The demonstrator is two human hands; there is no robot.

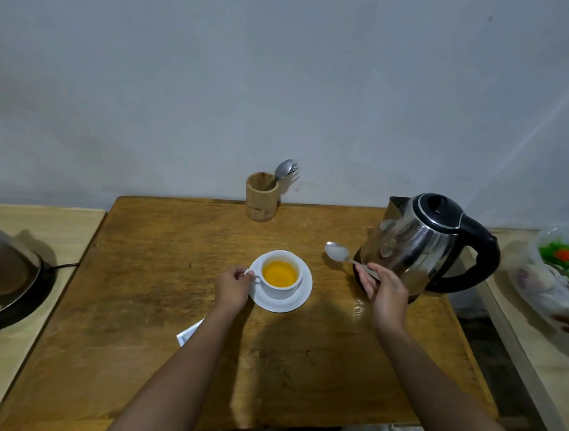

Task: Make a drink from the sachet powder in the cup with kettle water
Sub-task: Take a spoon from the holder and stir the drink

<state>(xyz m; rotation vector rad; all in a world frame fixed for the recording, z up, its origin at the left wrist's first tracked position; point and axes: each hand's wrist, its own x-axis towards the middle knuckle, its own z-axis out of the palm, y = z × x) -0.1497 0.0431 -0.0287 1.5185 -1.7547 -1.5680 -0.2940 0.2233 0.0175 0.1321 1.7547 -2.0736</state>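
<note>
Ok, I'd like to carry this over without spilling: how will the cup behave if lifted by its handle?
The cup looks ceramic, so probably stiff and breakable. It holds orange drink, so tilting could slosh it. It sits loose on the saucer, which would likely stay behind. The left hand pinches the handle.

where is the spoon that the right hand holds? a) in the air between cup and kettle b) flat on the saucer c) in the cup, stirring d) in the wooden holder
a: the right hand grips the spoon by its handle, with the bowl raised clear of the table between the cup of orange drink and the kettle, touching neither.
</note>
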